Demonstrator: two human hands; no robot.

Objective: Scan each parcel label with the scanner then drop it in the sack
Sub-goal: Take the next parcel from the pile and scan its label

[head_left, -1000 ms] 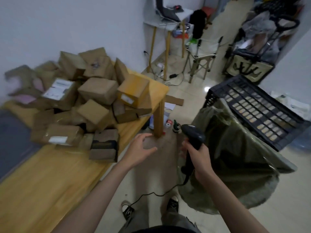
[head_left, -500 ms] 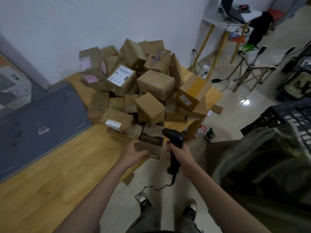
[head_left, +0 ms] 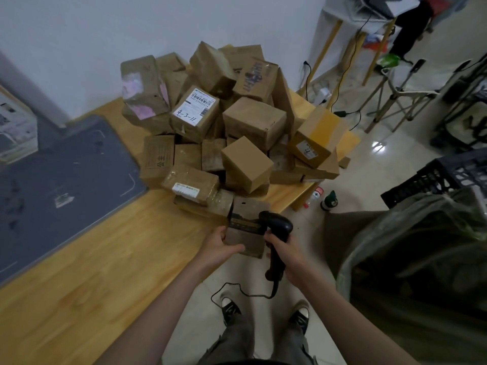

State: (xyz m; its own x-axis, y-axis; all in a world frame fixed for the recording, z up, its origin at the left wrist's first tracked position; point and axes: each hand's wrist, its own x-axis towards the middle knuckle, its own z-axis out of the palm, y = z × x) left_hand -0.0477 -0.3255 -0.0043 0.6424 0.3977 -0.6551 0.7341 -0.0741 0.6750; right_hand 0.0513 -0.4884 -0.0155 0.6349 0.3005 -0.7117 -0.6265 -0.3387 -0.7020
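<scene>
Parcel (head_left: 246,233) sits at the table edge, held in my left hand (head_left: 220,246), stiff and probably light, best gripped by its sides, while my right hand (head_left: 283,250) wraps the scanner (head_left: 276,227).

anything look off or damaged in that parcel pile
Yes. The box at the pile's back left looks crumpled, with pink torn patches on its faces. The pile is a loose jumble of tilted parcels, and one parcel leans at the table's right edge.

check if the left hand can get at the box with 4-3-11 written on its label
Probably not right now: the left hand grips a brown parcel at the table edge, and the 4-3-11 box sits farther back in the pile.
</scene>
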